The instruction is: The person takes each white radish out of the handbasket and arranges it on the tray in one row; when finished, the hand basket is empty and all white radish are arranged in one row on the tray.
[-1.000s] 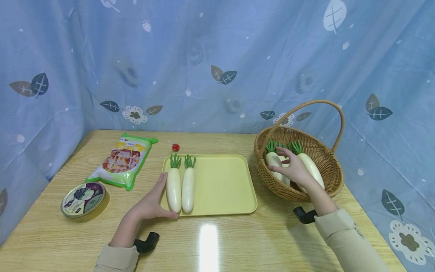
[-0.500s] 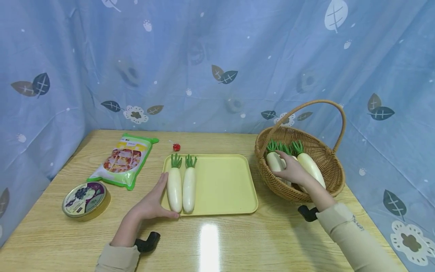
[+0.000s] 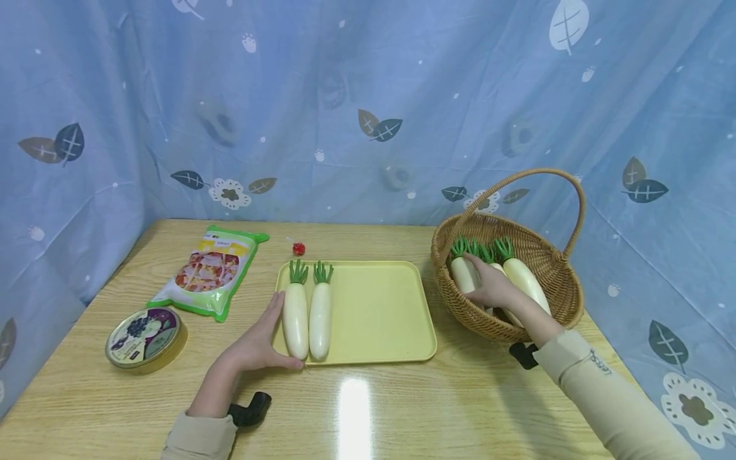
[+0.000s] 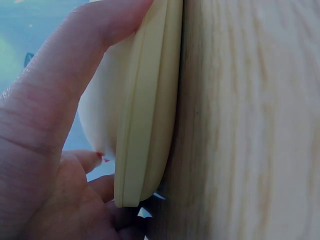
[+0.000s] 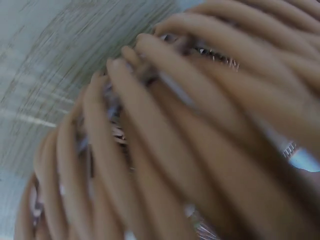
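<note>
Two white radishes point(image 3: 296, 319) with green tops lie side by side on the left part of a yellow tray point(image 3: 379, 313). My left hand point(image 3: 253, 345) holds the tray's near-left corner, its thumb along the front rim and fingers at the left side. In the left wrist view the thumb touches the tray rim point(image 4: 145, 110). My right hand point(image 3: 491, 284) is inside the wicker basket point(image 3: 566, 287), fingers and thumb round the leftmost white radish point(image 3: 463, 273) there. Its fingertips are partly hidden. Another radish point(image 3: 528, 284) lies to its right, with more green tops between.
A green-edged food packet point(image 3: 207, 271) and a round tin point(image 3: 144, 338) lie on the left of the wooden table. Behind the tray sits a small red object point(image 3: 298, 248). The basket's tall handle point(image 3: 535, 171) arches over it; a blue curtain point(image 3: 322, 115) encloses the table.
My right hand has drawn its fingers and thumb closer about the leftmost radish in the basket and its forearm has shifted slightly. The left hand and tray stay put.
</note>
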`<state>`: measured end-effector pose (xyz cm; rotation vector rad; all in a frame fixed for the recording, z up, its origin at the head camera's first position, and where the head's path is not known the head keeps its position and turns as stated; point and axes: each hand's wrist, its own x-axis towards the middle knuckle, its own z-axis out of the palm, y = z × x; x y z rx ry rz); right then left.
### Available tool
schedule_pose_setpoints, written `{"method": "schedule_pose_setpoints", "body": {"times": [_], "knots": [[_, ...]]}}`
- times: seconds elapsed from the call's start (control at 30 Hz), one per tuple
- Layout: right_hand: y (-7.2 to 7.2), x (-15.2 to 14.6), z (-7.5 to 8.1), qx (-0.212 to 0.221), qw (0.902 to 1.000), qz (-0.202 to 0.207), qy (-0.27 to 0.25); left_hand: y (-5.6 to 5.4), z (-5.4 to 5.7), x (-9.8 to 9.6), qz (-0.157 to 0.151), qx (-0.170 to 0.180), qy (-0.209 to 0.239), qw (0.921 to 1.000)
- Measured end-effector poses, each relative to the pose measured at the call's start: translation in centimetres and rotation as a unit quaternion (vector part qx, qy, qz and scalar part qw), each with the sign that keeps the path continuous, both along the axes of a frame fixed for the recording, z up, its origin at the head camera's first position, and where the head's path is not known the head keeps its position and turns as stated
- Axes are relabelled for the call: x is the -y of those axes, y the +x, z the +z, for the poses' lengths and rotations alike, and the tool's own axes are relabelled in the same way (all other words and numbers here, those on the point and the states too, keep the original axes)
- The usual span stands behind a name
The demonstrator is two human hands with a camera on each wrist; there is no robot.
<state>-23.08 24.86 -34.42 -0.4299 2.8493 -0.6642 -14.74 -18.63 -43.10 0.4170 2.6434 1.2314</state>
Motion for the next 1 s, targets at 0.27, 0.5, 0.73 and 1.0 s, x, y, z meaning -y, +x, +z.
{"method": "schedule_pose_setpoints", "body": {"times": [0.27, 0.5, 0.73, 1.0], "knots": [[0.3, 0.0, 0.0, 0.043, 0.9981, -0.014, -0.041, 0.1, 0.0, 0.0, 0.004, 0.008, 0.000, 1.0000], [0.8, -0.5, 0.3, 0.081, 0.9916, -0.021, -0.099, 0.1, 0.1, 0.1, 0.005, 0.008, 0.002, 1.0000], [1.0, -1.2, 1.1, 0.078, 0.9860, -0.029, -0.145, 0.1, 0.1, -0.1, 0.007, 0.009, 0.006, 0.9999], [1.5, -1.4, 2.1, 0.064, 0.9786, -0.051, -0.189, 0.1, 0.2, -0.2, 0.001, -0.004, 0.013, 0.9999]]}}
